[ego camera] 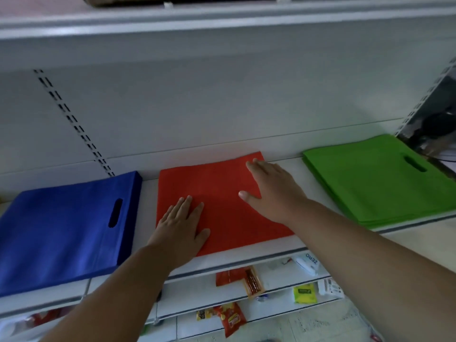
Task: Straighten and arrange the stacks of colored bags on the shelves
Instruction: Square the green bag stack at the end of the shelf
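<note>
Both hands — left hand (181,224), right hand (272,191) — press straight fingers flat on red bags (222,193).

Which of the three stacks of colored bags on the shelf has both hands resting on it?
The red stack, in the middle: the left hand and right hand lie flat on it. The blue stack and green stack lie untouched.

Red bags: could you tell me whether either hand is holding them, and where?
Neither grips. Left hand and right hand lie flat on the red bags.
</note>
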`<state>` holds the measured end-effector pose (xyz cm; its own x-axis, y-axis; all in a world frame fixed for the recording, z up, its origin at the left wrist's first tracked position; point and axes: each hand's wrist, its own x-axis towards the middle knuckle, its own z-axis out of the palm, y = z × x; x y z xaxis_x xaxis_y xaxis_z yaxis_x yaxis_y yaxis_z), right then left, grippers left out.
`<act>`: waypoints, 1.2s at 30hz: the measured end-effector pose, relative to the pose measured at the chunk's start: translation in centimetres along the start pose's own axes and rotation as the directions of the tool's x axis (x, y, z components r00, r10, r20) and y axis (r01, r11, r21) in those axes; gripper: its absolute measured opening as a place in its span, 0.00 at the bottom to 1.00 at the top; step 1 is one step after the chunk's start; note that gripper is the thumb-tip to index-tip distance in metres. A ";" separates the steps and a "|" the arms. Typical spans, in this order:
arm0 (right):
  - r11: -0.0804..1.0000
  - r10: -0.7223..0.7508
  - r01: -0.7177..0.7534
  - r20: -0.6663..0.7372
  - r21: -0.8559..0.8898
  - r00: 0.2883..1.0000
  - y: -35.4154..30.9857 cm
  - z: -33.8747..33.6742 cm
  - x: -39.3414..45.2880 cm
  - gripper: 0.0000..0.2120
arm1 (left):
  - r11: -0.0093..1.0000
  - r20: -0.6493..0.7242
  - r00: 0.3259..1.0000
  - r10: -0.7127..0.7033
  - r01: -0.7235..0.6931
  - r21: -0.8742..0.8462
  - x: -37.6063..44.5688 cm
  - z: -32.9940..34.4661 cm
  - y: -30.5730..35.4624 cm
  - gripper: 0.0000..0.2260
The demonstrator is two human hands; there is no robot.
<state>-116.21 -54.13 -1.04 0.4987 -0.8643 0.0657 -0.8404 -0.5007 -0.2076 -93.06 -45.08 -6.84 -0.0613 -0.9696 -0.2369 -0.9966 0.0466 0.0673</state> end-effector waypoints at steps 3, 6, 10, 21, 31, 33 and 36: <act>0.999 0.047 -0.043 -0.120 0.033 0.992 -1.2 -2.1 -1.0 0.33 | 0.992 -0.162 0.987 0.024 -0.044 -0.119 -0.7 -1.2 0.8 0.29; 0.994 0.102 -0.093 -0.180 0.060 0.978 -1.4 -3.4 -2.6 0.30 | 0.981 -0.248 0.965 0.087 -0.127 -0.150 -1.4 -2.1 2.2 0.26; 0.986 0.158 -0.136 -0.263 0.099 0.952 0.4 -4.9 -5.3 0.26 | 0.966 -0.291 0.943 0.163 -0.213 -0.149 -0.6 -3.2 5.5 0.27; 0.982 0.185 -0.166 -0.300 0.088 0.936 14.2 -9.5 -8.1 0.25 | 0.904 -0.275 0.917 0.290 -0.357 -0.236 6.0 -3.5 20.8 0.27; 0.988 0.076 -0.060 -0.110 0.145 0.991 27.0 -9.2 -8.7 0.26 | 0.497 0.115 0.958 -0.263 0.236 -0.835 11.1 -1.9 33.7 0.21; 0.985 0.046 -0.032 -0.081 0.167 0.996 28.5 -8.7 -8.8 0.26 | 0.223 0.241 0.906 -0.347 0.329 -0.918 11.5 -2.3 35.3 0.22; 0.974 0.007 0.008 -0.068 0.226 0.998 30.2 -8.1 -8.7 0.26 | 0.107 0.309 0.866 -0.392 0.377 -0.920 12.2 -3.9 37.1 0.23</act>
<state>-147.64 -62.06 0.02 0.4770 -0.8692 0.1304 -0.7665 -0.4840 -0.4222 -130.59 -56.13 -3.50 0.3211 -0.7838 -0.5315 -0.0795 -0.5815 0.8096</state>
